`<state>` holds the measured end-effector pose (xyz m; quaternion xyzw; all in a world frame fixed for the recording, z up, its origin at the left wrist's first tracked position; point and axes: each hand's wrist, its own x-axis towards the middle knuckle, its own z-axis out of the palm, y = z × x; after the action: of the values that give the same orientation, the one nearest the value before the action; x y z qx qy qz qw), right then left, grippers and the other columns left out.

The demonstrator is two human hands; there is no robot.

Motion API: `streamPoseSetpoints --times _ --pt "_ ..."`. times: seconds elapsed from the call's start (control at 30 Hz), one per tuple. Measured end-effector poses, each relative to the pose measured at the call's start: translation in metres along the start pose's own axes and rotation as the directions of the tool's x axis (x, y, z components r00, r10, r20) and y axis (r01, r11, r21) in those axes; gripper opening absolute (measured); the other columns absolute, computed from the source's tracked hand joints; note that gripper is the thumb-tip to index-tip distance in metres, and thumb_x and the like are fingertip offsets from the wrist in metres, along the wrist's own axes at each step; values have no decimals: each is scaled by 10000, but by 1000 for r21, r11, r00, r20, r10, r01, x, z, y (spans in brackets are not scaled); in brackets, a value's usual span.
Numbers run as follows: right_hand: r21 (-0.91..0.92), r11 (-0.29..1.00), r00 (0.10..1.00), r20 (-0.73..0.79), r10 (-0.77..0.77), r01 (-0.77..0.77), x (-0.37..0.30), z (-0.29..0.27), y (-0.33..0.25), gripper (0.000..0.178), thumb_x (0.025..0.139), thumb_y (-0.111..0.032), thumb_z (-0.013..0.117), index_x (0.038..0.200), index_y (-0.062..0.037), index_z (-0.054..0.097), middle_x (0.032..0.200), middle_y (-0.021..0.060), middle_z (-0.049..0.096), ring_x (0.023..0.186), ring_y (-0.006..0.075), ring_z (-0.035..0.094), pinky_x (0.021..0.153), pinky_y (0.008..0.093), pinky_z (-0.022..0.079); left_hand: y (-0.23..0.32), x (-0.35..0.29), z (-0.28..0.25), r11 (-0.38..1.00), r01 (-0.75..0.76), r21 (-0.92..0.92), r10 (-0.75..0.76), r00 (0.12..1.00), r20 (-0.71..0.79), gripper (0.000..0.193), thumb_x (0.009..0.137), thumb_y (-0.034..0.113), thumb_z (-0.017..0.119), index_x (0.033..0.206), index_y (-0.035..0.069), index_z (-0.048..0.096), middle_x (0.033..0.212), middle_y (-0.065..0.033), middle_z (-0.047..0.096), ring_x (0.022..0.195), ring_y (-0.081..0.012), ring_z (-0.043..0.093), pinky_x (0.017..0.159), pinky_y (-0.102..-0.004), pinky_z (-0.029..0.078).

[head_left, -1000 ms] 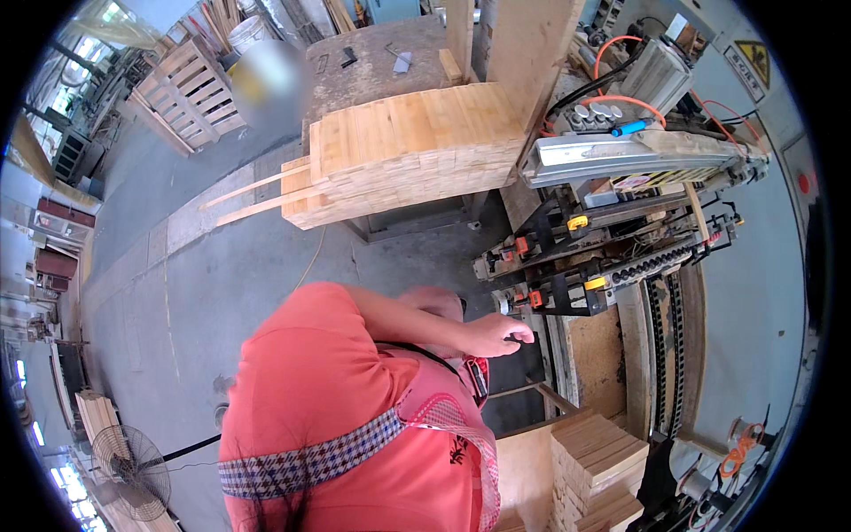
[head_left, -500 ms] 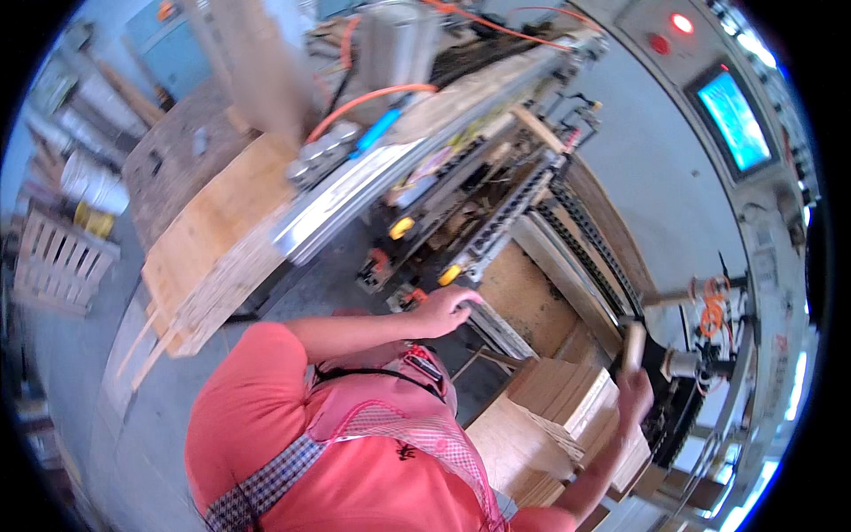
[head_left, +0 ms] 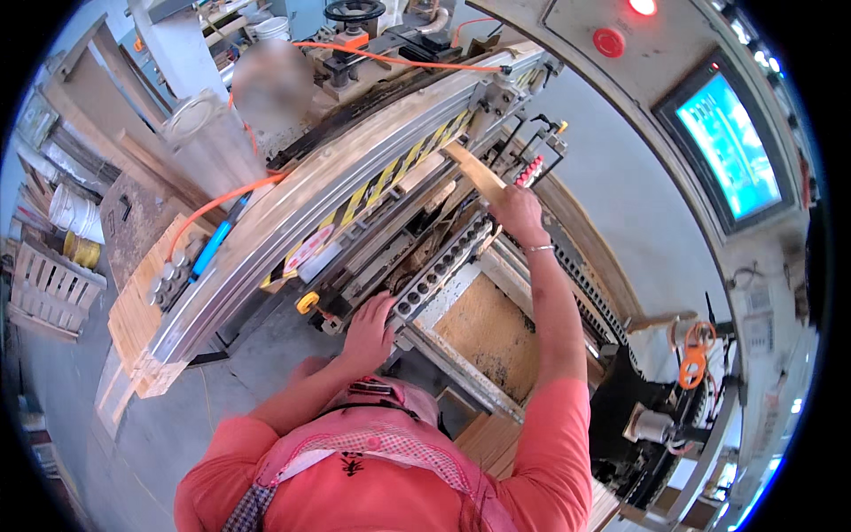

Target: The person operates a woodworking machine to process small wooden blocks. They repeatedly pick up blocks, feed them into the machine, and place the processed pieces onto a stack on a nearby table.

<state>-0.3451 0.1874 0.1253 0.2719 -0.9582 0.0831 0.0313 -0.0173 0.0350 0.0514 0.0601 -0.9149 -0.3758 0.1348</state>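
My right hand (head_left: 517,213) is stretched far forward over the machine, closed around the near end of a flat, curved wooden piece (head_left: 476,171). The piece's far end lies near the metal clamping parts below the yellow-and-black striped beam (head_left: 390,168). My left hand (head_left: 368,335) rests with extended fingers at the near end of a dark metal rail with a row of round holes (head_left: 439,269). It appears to hold nothing. Just left of that hand is a yellow knob (head_left: 308,303).
A lit screen (head_left: 729,146) and a red button (head_left: 609,43) sit on the panel at right. Sawdust covers a framed bed (head_left: 487,332). Wooden boards (head_left: 489,443) lie beside my right arm. At far left stand a slatted crate (head_left: 55,288) and a white bucket (head_left: 75,213).
My right hand has carried the wooden piece from beside the stacked boards at lower right forward into the machine. My left hand has come down onto the rail end. The view has shifted.
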Motion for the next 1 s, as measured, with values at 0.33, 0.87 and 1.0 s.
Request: streamPoseSetpoints --times 0.33,0.87,1.0 --pt "61 994 996 18 -92 91 89 56 29 364 676 -340 687 823 -19 597 771 178 633 753 339 619 689 418 503 14 12 4 987 154 38 -156 987 26 437 739 87 586 1150 22 450 1194 -165 487 1112 -351 450 949 -423 370" --pt "-21 999 997 69 -39 41 99 61 16 401 714 -361 665 878 -4 586 823 187 636 783 332 627 691 407 505 18 4 -6 942 271 196 -286 957 52 413 769 128 577 1149 23 454 1100 -191 541 974 -373 530 827 -426 440" --pt "-45 997 996 70 -64 67 99 52 9 345 718 -325 660 864 -16 613 820 171 646 780 312 639 685 391 519 13 -1 -1 937 297 184 -307 951 30 384 790 154 561 1143 36 467 1037 -176 575 902 -360 560 779 -425 457"
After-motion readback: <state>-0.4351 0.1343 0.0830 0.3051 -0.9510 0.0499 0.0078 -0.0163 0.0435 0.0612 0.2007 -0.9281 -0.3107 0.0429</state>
